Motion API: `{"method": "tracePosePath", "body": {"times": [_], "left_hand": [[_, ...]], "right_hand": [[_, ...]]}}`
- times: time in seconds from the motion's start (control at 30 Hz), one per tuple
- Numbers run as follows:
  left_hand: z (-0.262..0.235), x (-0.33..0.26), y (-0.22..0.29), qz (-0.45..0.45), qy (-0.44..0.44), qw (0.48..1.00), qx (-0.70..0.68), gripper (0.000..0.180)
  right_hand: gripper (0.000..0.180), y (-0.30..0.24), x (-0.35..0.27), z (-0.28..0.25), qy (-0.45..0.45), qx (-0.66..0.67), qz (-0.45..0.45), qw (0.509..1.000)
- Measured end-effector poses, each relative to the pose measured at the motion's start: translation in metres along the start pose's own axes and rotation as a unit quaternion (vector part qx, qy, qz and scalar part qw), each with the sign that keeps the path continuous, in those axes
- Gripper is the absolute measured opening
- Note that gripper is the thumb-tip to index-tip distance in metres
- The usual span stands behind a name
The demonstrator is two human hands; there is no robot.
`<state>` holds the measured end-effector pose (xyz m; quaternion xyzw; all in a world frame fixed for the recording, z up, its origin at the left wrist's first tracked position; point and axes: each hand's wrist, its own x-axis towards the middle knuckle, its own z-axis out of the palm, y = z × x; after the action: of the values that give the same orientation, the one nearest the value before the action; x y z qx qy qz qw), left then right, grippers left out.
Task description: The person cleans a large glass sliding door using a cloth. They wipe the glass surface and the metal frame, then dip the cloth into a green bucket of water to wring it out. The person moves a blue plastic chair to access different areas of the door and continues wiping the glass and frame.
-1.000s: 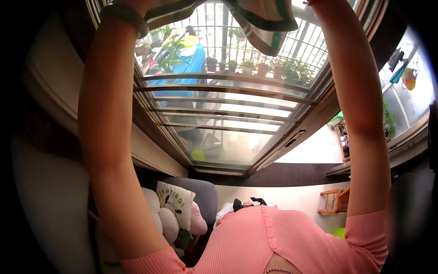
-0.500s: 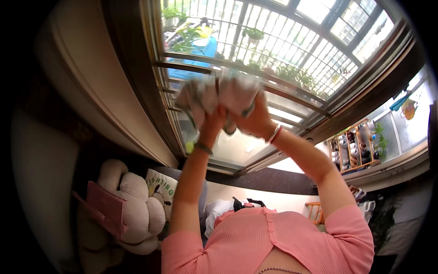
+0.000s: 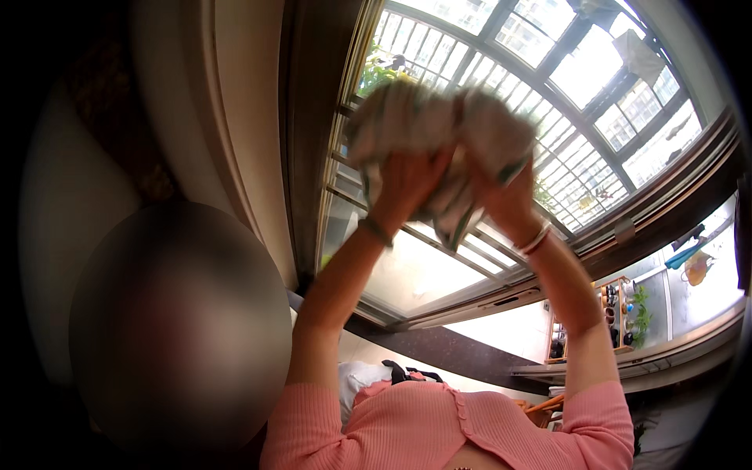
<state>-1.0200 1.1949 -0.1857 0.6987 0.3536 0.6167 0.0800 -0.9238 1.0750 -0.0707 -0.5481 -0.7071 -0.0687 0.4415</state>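
Both my arms reach up in front of a glass sliding door with brown framing and horizontal bars. A pale cloth with green stripes, bunched and smeared by motion, is raised before the glass. Closed on its lower left part is my left hand. My right hand grips the lower right part, a short way from the left one. One striped corner of the cloth hangs down between my wrists. Whether the cloth touches the glass I cannot tell.
Beyond the glass lie a barred balcony window and green plants. A shoe rack stands at the right. A brown door frame rises on the left. A large blurred oval hides the lower left.
My hands and the cloth have moved up and to the right in the picture. The view has shifted too, with the door frame now farther right. Both hands still hold the cloth.
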Motion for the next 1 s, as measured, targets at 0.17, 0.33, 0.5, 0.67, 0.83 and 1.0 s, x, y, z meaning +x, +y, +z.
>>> {"method": "tracePosePath", "body": {"times": [0.17, 0.33, 0.5, 0.67, 0.83, 1.0], "left_hand": [[-0.061, 0.167, 0.076, 0.157, 0.203, 0.966, -0.015, 0.042], [-0.048, 0.142, 0.046, 0.17, 0.196, 0.965, -0.048, 0.042], [-0.037, 0.0, -0.033, -0.062, 0.025, 0.997, -0.037, 0.053], [0.015, -0.164, -0.084, -0.282, -0.024, 0.952, -0.116, 0.051], [0.063, -0.287, -0.052, -0.31, 0.012, 0.943, -0.123, 0.058], [0.076, -0.25, 0.002, -0.241, -0.007, 0.943, -0.229, 0.056]], "right_hand": [[0.036, -0.069, 0.14, -0.055, 0.153, -0.39, -0.342, 0.841], [0.041, -0.081, 0.121, 0.006, 0.211, -0.442, -0.257, 0.833], [0.05, -0.045, 0.04, 0.083, 0.03, 0.115, -0.033, 0.992], [0.029, 0.029, -0.069, 0.147, -0.226, 0.219, 0.086, 0.945], [0.029, 0.103, -0.167, 0.16, -0.416, -0.019, 0.009, 0.909], [0.037, 0.098, -0.153, 0.071, -0.247, 0.462, 0.357, 0.774]]}}
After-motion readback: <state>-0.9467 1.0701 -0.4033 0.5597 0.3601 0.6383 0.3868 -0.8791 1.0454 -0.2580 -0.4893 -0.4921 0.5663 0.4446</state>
